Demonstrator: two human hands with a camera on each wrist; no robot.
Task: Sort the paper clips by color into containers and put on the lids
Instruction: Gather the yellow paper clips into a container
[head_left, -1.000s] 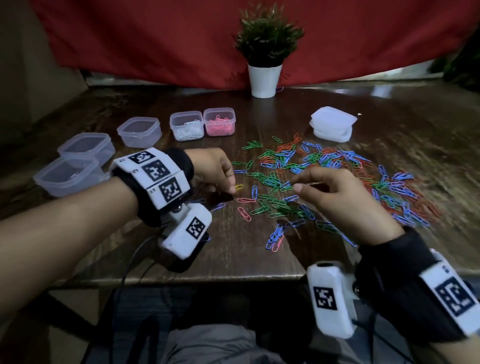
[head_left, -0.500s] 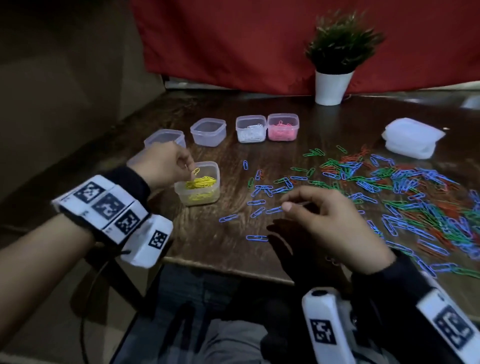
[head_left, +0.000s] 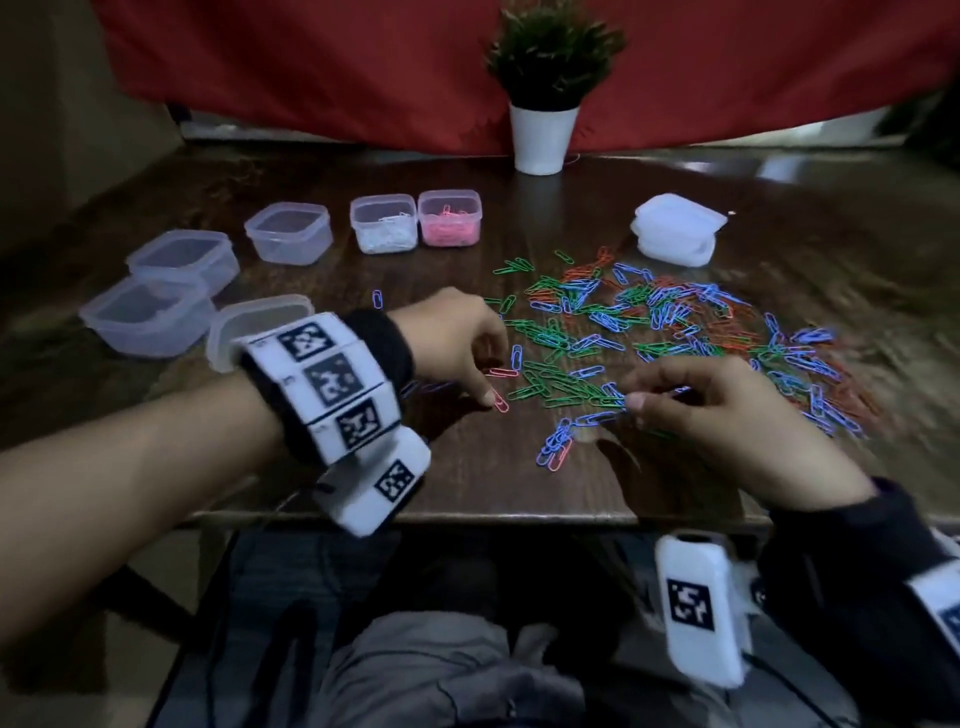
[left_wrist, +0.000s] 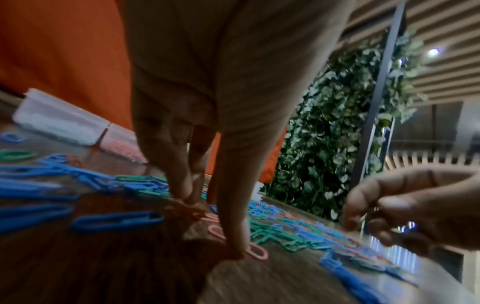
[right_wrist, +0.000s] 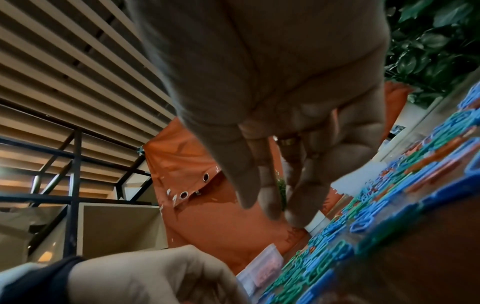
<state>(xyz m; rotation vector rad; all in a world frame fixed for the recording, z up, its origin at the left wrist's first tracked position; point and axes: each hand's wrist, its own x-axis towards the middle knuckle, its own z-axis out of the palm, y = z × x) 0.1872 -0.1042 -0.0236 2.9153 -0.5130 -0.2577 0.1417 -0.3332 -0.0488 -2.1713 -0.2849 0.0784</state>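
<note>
A mixed heap of blue, green and red paper clips (head_left: 649, 322) covers the table's middle and right. My left hand (head_left: 485, 376) reaches down at the heap's near-left edge. Its thumb tip presses a pink clip (head_left: 500, 401) to the wood, shown too in the left wrist view as the pink clip (left_wrist: 257, 252), and its fingers (left_wrist: 185, 191) touch the table beside a second pink clip (head_left: 501, 371). My right hand (head_left: 641, 387) hovers over blue and green clips, fingers hanging down; nothing shows between the fingertips (right_wrist: 296, 216).
Clear tubs line the left side: three empty tubs (head_left: 288, 231) (head_left: 182, 257) (head_left: 145, 317), one tub (head_left: 260, 322) half hidden by my wrist, one holding white clips (head_left: 384, 223), one with pink clips (head_left: 449, 218). Stacked lids (head_left: 675, 228) and a potted plant (head_left: 545, 104) stand further back.
My left hand left the tub of yellow clips and came right to the heap, where it now presses a pink clip. The right hand stayed over the clips.
</note>
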